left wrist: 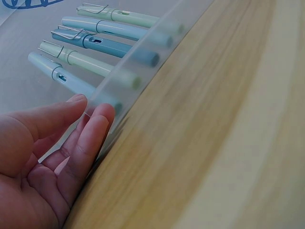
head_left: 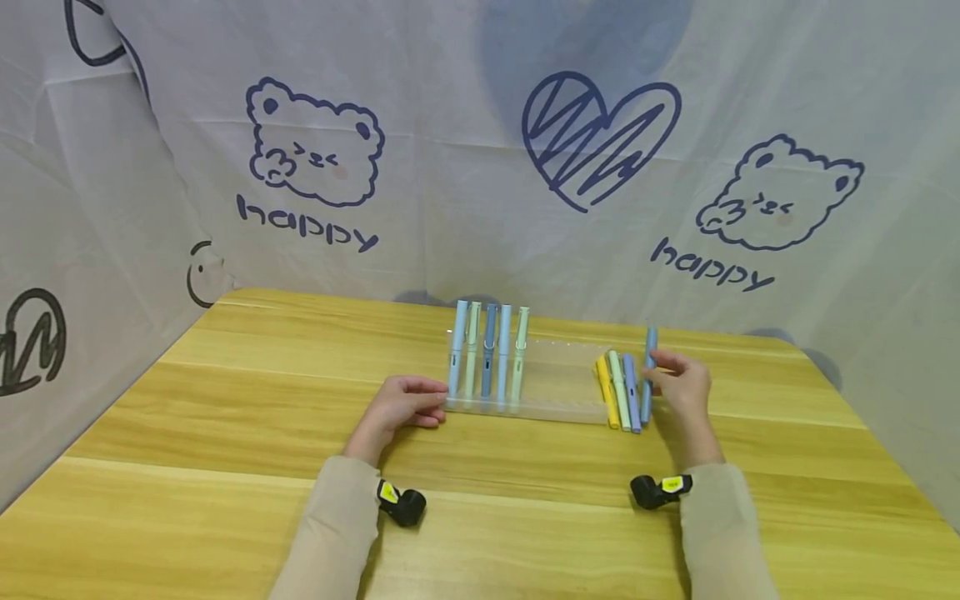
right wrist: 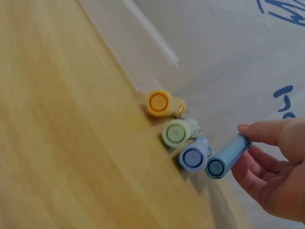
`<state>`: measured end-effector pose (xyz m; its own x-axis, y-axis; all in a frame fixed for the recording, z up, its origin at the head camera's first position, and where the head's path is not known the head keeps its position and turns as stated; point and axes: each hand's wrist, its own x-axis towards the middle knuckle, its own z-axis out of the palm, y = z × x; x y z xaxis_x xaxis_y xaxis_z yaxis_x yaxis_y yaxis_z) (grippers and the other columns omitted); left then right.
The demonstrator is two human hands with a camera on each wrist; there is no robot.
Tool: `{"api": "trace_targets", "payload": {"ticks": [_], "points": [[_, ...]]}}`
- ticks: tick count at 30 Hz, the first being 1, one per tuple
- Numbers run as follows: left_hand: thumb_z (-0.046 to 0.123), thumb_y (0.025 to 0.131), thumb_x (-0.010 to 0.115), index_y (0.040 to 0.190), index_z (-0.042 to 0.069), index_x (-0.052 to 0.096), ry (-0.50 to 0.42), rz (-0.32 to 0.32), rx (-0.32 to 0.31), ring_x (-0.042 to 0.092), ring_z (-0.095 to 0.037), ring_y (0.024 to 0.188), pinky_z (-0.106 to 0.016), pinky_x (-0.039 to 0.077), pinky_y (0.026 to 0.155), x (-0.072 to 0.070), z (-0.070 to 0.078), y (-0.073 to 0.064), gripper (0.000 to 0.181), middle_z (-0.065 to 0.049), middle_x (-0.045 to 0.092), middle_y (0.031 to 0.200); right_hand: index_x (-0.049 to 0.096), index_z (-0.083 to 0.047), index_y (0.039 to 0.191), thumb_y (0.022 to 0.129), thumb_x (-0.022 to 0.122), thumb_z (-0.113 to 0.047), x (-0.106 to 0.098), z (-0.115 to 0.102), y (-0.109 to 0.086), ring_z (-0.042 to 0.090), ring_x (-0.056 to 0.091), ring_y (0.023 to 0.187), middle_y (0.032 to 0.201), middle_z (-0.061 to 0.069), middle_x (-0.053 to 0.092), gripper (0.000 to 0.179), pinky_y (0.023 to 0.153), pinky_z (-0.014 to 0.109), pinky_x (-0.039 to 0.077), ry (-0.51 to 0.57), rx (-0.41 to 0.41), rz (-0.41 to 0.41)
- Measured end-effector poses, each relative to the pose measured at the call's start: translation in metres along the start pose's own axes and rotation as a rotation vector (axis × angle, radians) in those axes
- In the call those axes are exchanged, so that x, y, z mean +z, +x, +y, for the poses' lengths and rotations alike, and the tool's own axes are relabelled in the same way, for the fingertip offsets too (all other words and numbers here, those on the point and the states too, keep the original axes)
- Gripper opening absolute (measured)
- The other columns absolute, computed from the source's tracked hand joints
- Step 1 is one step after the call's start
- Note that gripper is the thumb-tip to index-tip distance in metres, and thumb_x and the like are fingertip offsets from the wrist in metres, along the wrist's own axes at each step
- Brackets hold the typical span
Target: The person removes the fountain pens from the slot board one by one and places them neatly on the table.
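Observation:
A translucent plastic pen tray (head_left: 566, 383) lies on the table, with several capped fountain pens (head_left: 489, 354) in light blue, pale green and dark blue side by side in its left part. My left hand (head_left: 405, 404) pinches the tray's near left corner between thumb and fingers, beside the end of a light blue pen (left wrist: 78, 86). Between thumb and fingertips, my right hand (head_left: 684, 385) holds a blue pen (right wrist: 228, 157) by its middle. Just left of it, at the tray's right end, lie a yellow pen (right wrist: 161, 102), a pale green pen (right wrist: 177, 132) and a lavender pen (right wrist: 194, 155).
The wood-grain table (head_left: 480, 500) extends on all sides of the tray. Behind it hangs a white cloth (head_left: 450, 167) with bear and heart drawings, and more cloth hangs at the left. A small black camera is strapped to each sleeve (head_left: 330, 517).

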<state>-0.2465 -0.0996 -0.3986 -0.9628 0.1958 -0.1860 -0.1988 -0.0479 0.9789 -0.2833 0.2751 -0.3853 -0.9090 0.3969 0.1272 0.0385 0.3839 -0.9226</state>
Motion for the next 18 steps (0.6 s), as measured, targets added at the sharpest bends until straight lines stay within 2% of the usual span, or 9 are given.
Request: {"api": "trace_targets", "payload": {"ticks": [4,10,18], "points": [[-0.004,0.084,0.057,0.107,-0.016,0.054,0.0,0.001,-0.003,0.061,-0.014,0.057,-0.024,0.054,0.056,0.0001,0.0002,-0.0001,0.026,-0.012,0.064,0.072,0.058,0.007,0.111,0.079,0.063,0.003,-0.0027,-0.0067,-0.0083,0.001,0.051,0.059,0.108,0.022,0.056,0.032,0.051,0.019,0.05,-0.02,0.053,-0.034],[-0.004,0.084,0.056,0.107,-0.016,0.054,-0.004,-0.002,-0.005,0.061,-0.014,0.057,-0.024,0.054,0.056,0.0008,0.0006,-0.0008,0.026,-0.011,0.064,0.071,0.059,0.007,0.109,0.078,0.065,0.002,-0.0028,-0.0029,-0.0068,0.003,0.05,0.063,0.106,0.022,0.057,0.032,0.052,0.017,0.048,-0.056,0.098,-0.041],[-0.004,0.084,0.056,0.108,-0.016,0.054,0.002,-0.001,-0.005,0.061,-0.014,0.057,-0.024,0.055,0.056,0.0004,0.0003,-0.0008,0.026,-0.012,0.064,0.072,0.058,0.008,0.108,0.079,0.065,0.0,-0.0022,0.0023,-0.007,0.007,0.053,0.062,0.105,0.023,0.057,0.031,0.045,0.015,0.045,-0.104,0.125,-0.078]]}}
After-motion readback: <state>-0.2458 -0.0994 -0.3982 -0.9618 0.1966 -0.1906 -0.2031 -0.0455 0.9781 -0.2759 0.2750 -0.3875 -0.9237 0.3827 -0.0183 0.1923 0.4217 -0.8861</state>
